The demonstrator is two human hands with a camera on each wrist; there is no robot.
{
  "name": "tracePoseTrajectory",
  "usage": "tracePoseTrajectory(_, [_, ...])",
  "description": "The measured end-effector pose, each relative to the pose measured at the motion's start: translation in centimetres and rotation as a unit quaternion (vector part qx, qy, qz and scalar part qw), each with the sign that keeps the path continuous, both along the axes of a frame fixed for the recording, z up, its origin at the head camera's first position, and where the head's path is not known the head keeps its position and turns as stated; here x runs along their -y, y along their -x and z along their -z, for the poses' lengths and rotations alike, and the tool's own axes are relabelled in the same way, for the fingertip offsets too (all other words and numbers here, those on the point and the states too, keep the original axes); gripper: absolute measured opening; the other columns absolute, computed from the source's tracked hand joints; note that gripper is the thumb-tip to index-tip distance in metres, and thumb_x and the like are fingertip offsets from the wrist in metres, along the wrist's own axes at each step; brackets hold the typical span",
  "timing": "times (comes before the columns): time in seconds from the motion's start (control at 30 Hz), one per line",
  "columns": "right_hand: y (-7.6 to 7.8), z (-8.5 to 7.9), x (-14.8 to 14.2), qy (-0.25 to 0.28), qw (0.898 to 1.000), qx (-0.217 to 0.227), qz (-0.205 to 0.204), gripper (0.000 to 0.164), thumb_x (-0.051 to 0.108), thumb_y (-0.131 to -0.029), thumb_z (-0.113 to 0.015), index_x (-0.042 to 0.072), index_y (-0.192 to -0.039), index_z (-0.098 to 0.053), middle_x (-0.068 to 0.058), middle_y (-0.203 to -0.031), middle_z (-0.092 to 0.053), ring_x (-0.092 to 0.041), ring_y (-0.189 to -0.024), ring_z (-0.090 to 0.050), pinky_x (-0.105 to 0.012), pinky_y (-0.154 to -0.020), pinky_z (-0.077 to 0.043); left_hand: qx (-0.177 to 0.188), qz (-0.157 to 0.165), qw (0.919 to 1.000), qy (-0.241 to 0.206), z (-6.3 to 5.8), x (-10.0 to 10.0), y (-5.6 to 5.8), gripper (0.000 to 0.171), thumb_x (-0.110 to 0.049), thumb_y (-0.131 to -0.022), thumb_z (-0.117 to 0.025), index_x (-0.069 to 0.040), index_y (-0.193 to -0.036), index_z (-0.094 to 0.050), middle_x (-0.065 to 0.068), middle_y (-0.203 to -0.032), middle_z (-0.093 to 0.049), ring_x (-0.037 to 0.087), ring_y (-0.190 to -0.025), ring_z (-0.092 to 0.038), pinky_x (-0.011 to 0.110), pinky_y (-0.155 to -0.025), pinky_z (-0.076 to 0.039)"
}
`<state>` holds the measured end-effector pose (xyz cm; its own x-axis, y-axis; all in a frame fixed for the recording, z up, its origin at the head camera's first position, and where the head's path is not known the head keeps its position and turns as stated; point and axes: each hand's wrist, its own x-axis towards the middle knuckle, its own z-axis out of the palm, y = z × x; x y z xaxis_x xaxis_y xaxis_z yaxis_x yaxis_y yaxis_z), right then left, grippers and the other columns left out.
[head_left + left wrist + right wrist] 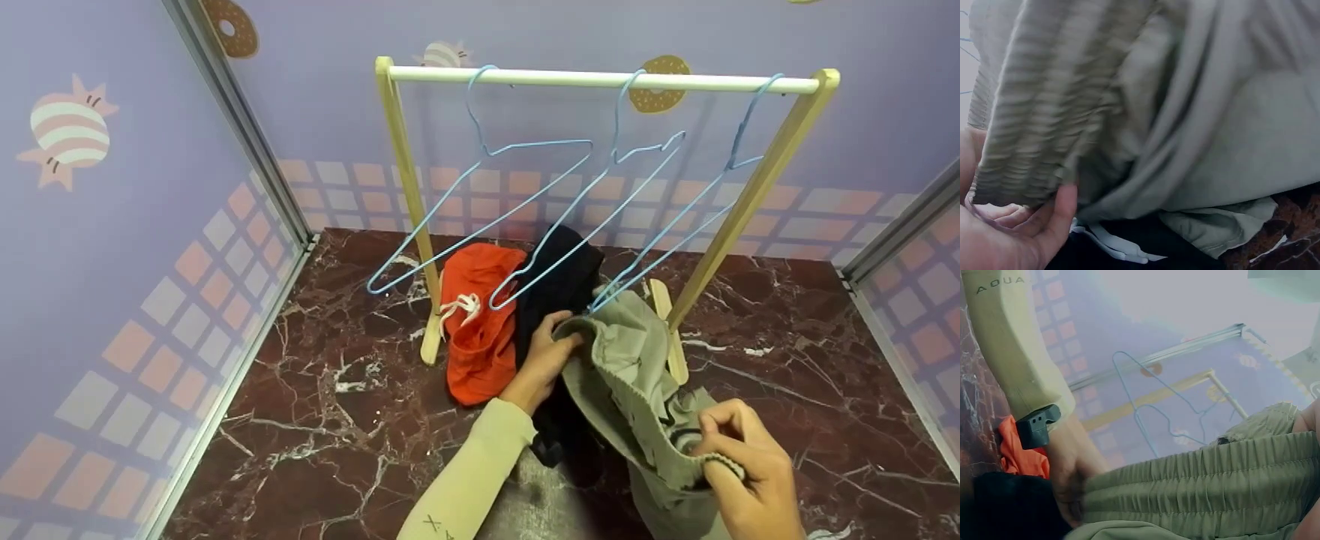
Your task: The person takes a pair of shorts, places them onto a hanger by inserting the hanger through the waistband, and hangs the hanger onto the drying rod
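A pair of grey-green pants (pixel 634 337) with a gathered elastic waistband (pixel 1202 481) is stretched between both hands. My left hand (pixel 546 356) pinches one side of the waistband, thumb on the inside in the head view. At the near end, my right hand (pixel 750 465) grips the opposite side with curled fingers. The waist opening faces up between them. Beside the left hand lies a black garment (pixel 555 277), and left of that an orange-red garment (pixel 480 360) with a white drawstring. The pants hide part of the black garment.
A wooden rack (pixel 525 75) with a white rod stands at the back. Three light-blue wire hangers hang from it; the middle hanger (pixel 585 195) and right hanger (pixel 675 232) reach down over the clothes. Walls enclose the dark red marbled surface (pixel 322 420).
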<state>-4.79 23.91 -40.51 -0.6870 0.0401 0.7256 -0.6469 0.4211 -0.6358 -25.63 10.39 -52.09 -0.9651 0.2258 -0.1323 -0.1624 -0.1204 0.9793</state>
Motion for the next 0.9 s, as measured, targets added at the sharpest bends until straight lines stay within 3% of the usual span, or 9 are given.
tracePoseTrajectory(0.23, [0.0, 0.1, -0.4, 0.021, 0.999, 0.018, 0.020, 0.042, -0.030, -0.063, -0.039, 0.007, -0.063, -0.060, -0.005, -0.080, -0.045, -0.009, -0.067, -0.039, -0.021, -0.056, -0.032, -0.011, 0.053, 0.9979, -0.037, -0.2, 0.9, 0.2, 0.032, -0.002, -0.076, -0.053, -0.008, -0.104, -0.066, 0.002, -0.102, -0.066, 0.008, -0.088, -0.057, 0.022, -0.075, -0.044])
tracePoseTrajectory(0.37, [0.1, 0.2, -0.9, 0.043, 0.995, 0.055, 0.069, 0.037, -0.028, -0.067, -0.041, 0.002, -0.067, -0.062, -0.003, -0.082, -0.050, -0.009, -0.068, -0.043, -0.019, -0.058, -0.034, -0.004, 0.058, 0.9977, -0.036, -0.4, 1.3, 0.1, 0.025, -0.008, -0.078, -0.049, -0.008, -0.092, -0.070, -0.002, -0.094, -0.067, 0.008, -0.089, -0.058, 0.023, -0.080, -0.044])
tracePoseTrajectory(0.47, [0.1, 0.1, -1.3, 0.045, 0.983, 0.122, 0.128, 0.032, -0.024, -0.071, -0.045, 0.001, -0.073, -0.065, -0.001, -0.086, -0.054, -0.008, -0.073, -0.047, -0.016, -0.064, -0.037, 0.012, 0.048, 0.9980, -0.040, -0.8, 1.8, 0.0, 0.018, -0.012, -0.078, -0.051, -0.009, -0.081, -0.068, -0.003, -0.082, -0.064, 0.008, -0.081, -0.056, 0.023, -0.076, -0.044])
tracePoseTrajectory(0.57, [0.3, 0.0, -1.6, 0.049, 0.964, 0.193, 0.175, 0.027, -0.018, -0.076, -0.050, 0.001, -0.079, -0.068, 0.001, -0.091, -0.056, -0.008, -0.084, -0.051, -0.013, -0.073, -0.040, 0.019, 0.039, 0.9978, -0.050, -1.1, 2.3, -0.2, 0.012, -0.017, -0.076, -0.053, -0.013, -0.074, -0.065, -0.005, -0.075, -0.060, 0.008, -0.075, -0.054, 0.023, -0.073, -0.044])
tracePoseTrajectory(0.77, [1.4, 1.1, -2.7, 0.075, 0.943, 0.247, 0.209, 0.021, -0.010, -0.083, -0.051, 0.001, -0.088, -0.069, 0.000, -0.096, -0.058, -0.007, -0.100, -0.051, -0.011, -0.084, -0.037, 0.008, 0.058, 0.9967, -0.056, -1.9, 3.4, -0.6, 0.017, -0.025, -0.079, -0.056, -0.013, -0.084, -0.066, -0.004, -0.083, -0.063, 0.009, -0.080, -0.056, 0.025, -0.078, -0.044])
tracePoseTrajectory(0.9, [2.1, 1.9, -3.3, 0.101, 0.934, 0.253, 0.229, 0.017, -0.006, -0.085, -0.053, -0.001, -0.093, -0.068, 0.004, -0.094, -0.058, -0.004, -0.095, -0.052, -0.011, -0.080, -0.038, 0.010, 0.096, 0.9945, -0.040, -2.6, 4.1, -1.0, 0.031, -0.036, -0.081, -0.060, -0.015, -0.102, -0.066, -0.003, -0.099, -0.066, 0.009, -0.092, -0.059, 0.026, -0.086, -0.045])
